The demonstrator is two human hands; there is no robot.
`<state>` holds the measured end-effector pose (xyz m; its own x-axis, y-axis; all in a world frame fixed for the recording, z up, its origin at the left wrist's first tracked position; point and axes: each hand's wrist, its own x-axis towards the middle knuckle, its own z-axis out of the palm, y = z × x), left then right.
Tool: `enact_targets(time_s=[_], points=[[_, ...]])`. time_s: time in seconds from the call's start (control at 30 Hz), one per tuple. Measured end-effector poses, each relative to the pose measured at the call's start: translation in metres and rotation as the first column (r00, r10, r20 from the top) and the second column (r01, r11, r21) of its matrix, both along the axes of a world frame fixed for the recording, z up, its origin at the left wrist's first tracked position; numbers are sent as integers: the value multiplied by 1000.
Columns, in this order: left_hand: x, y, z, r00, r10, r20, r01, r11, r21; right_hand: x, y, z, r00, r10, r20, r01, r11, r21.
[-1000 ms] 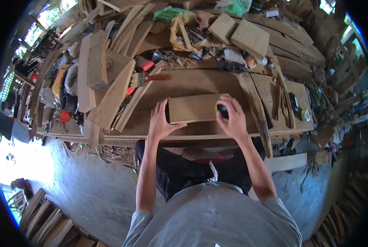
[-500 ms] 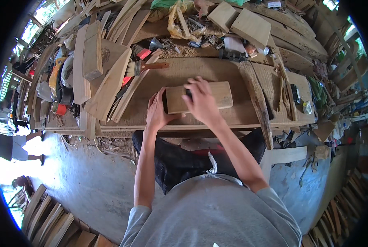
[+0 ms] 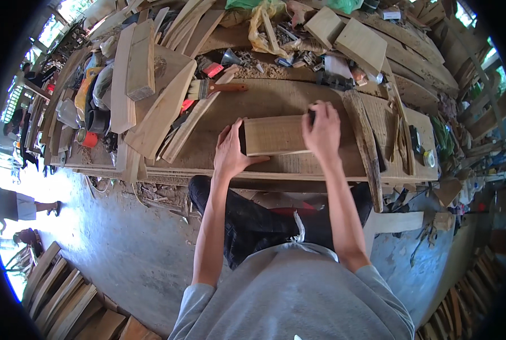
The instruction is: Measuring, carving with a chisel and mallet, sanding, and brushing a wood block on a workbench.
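Note:
A pale rectangular wooden block [image 3: 273, 136] lies across a plywood worktop [image 3: 292, 93] in front of me. My left hand [image 3: 230, 152] grips the block's left end, thumb along its near edge. At the block's right end, my right hand [image 3: 322, 133] has its fingers curled around a small dark object [image 3: 312, 115], mostly hidden, resting on the block's top. A paintbrush [image 3: 223, 88] with a wooden handle lies beyond my left hand, and a long rough stick [image 3: 363, 147] lies to the right of my right hand.
Angled boards [image 3: 159, 107], wooden squares [image 3: 359, 45], a yellow plastic bag [image 3: 261, 25] and scattered tools crowd the bench's sides and back. A person [image 3: 18, 204] stands at the far left on the concrete floor [image 3: 122, 238]. Stacked offcuts [image 3: 66, 294] lie at lower left.
My right hand slid the dark object leftward over the block half a second ago and is now back at the right end. The person at the left has come further into view since a second ago.

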<state>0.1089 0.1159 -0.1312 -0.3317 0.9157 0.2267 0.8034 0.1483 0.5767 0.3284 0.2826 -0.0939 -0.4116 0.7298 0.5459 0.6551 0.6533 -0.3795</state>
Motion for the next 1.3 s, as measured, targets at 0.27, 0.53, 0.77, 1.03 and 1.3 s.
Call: enact_targets(time_s=[0.27, 0.53, 0.77, 1.03, 1.3], points=[[-5, -2, -8, 999, -30, 37, 28, 998, 49, -77, -89, 1, 863, 472, -178, -494, 864, -102], [-4, -6, 11, 999, -35, -1, 35, 998, 58, 41, -38, 3, 983, 130, -128, -144, 984, -104], [2, -9, 8, 998, -27, 54, 25, 999, 20, 39, -91, 2, 975, 221, -39, -224, 963, -150], [1, -8, 13, 1000, 8, 16, -8, 1000, 4, 42, -51, -3, 994, 10, -107, -14, 999, -36], [-4, -6, 5, 998, -11, 61, 13, 1000, -20, -53, -114, 7, 917, 379, -122, -394, 908, -142]])
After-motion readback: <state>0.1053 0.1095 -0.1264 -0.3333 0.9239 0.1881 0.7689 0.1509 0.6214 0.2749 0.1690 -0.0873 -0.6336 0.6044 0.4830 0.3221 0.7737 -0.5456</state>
